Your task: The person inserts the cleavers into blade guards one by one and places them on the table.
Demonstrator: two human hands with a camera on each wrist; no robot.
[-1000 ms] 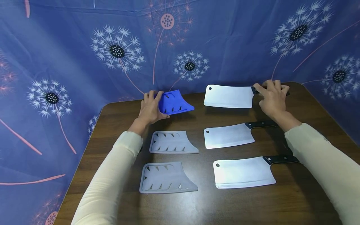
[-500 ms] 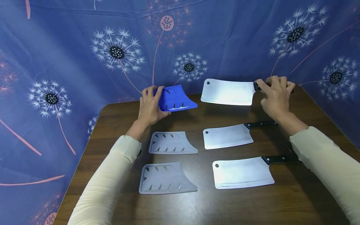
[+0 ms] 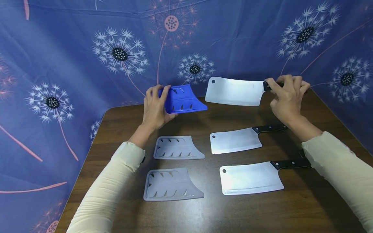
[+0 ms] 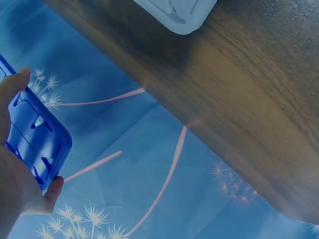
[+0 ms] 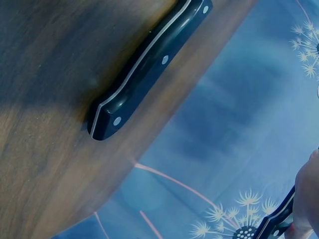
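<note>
Head view: the left hand is closed across the straight end of the blue cover, with fingers over the far edge and the thumb along the near edge. This grip appears chosen to leave the curved end exposed, facing right. The right hand is wrapped around the handle of the far knife, which presumably keeps the fingers away from the cutting edge and gives control of the blade. Cover and far knife are both held clear of the counter, apart from each other, the blade's front end directed toward the cover. Nearer the camera, the middle knife and the near knife lie flat, handles to the right; the upper gray cover and the lower gray cover lie to their left. This row layout seems intended to match each blade with one cover, each handle lying on the right-hand side. Left wrist view: the blue cover is spanned from edge to edge, probably so that the slotted face is not squeezed; the corner of a gray cover shows at the top. Right wrist view: a riveted black handle lies on the counter; which knife it belongs to cannot be confirmed. The right hand, partly cut off at the frame edge, grips the far knife's handle.
</note>
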